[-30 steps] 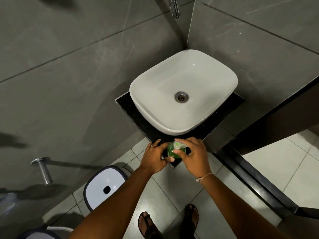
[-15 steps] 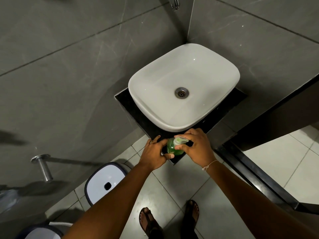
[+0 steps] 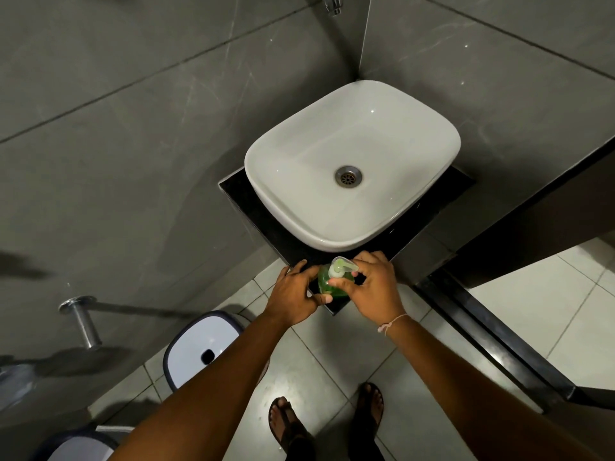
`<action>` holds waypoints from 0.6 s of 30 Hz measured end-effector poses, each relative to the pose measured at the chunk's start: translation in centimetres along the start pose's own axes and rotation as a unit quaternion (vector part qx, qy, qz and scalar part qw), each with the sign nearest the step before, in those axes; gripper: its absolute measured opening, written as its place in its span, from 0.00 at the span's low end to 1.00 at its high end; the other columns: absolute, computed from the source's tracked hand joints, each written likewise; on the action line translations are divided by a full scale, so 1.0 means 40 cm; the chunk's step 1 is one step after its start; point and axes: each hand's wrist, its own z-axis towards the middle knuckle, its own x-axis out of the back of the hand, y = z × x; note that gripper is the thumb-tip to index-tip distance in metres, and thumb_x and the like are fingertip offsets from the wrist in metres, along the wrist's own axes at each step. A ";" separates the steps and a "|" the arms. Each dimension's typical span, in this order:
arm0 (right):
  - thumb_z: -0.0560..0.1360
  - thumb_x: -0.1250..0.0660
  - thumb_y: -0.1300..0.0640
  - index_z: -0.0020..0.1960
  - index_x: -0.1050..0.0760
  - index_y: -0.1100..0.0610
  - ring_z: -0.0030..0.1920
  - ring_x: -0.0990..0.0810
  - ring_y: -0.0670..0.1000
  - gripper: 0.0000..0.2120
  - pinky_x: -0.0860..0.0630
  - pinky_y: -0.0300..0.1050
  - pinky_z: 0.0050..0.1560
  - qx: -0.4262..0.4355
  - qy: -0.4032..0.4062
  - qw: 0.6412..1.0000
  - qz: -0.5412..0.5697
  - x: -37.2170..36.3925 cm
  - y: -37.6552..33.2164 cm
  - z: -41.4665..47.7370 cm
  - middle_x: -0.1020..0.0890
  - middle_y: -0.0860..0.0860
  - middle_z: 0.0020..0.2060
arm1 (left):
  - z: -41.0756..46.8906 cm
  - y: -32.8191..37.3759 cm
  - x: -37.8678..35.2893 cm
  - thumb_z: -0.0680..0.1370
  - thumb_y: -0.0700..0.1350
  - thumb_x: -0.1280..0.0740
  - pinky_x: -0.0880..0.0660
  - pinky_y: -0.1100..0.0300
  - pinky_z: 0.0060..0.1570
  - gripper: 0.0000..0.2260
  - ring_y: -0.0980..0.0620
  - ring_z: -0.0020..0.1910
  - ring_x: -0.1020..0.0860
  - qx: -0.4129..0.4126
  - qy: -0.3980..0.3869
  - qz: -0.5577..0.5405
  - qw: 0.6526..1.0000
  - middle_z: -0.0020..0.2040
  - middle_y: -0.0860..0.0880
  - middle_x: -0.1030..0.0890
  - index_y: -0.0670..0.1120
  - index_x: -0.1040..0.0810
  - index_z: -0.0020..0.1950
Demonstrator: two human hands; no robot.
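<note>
One green soap bottle [image 3: 327,287] stands upright on the near corner of the black worktop [image 3: 263,224], just in front of the single white basin [image 3: 293,181]. Its long axis points almost straight up at the camera. It sits between the two hands, and both touch it. The left hand [image 3: 294,294] comes from the left, its fingers [image 3: 299,265] curled round the bottle's body and the thumb wrapped across the near side. The right hand [image 3: 376,291] comes from the right and sits higher, its fingers [image 3: 367,258] bent over the neck, with the thumb against the front under the one pale pump head [image 3: 342,266]. The nozzle points right, toward that hand, so the right hand seems better placed to press or turn the pump while the left steadies the body. The basin has one drain [image 3: 348,176]. One white-lidded bin [image 3: 199,351] stands on the floor below the left forearm.
</note>
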 end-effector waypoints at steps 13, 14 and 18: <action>0.64 0.22 0.46 0.35 0.22 0.56 0.39 0.27 0.55 0.15 0.26 0.55 0.39 0.010 0.054 0.997 -0.062 0.002 -0.008 -0.019 0.28 0.47 0.29 | 0.002 0.005 -0.002 0.73 0.57 0.29 0.51 0.48 0.78 0.27 0.48 0.79 0.41 -0.007 0.017 0.031 0.999 0.71 0.47 0.25 0.54 0.31 0.71; 0.63 0.21 0.46 0.34 0.24 0.55 0.39 0.27 0.54 0.16 0.26 0.53 0.40 -0.012 0.068 0.996 -0.059 -0.005 -0.014 -0.025 0.27 0.47 0.28 | 0.002 0.005 -0.003 0.73 0.57 0.29 0.51 0.48 0.78 0.27 0.48 0.79 0.42 -0.006 0.017 0.032 0.999 0.71 0.47 0.25 0.54 0.31 0.71; 0.61 0.22 0.41 0.32 0.34 0.48 0.38 0.29 0.52 0.21 0.31 0.50 0.42 -0.071 0.109 0.990 -0.048 -0.029 -0.039 -0.043 0.30 0.44 0.28 | 0.000 0.007 -0.005 0.74 0.58 0.30 0.51 0.48 0.78 0.28 0.48 0.79 0.42 -0.002 0.016 0.035 0.999 0.72 0.48 0.26 0.54 0.32 0.72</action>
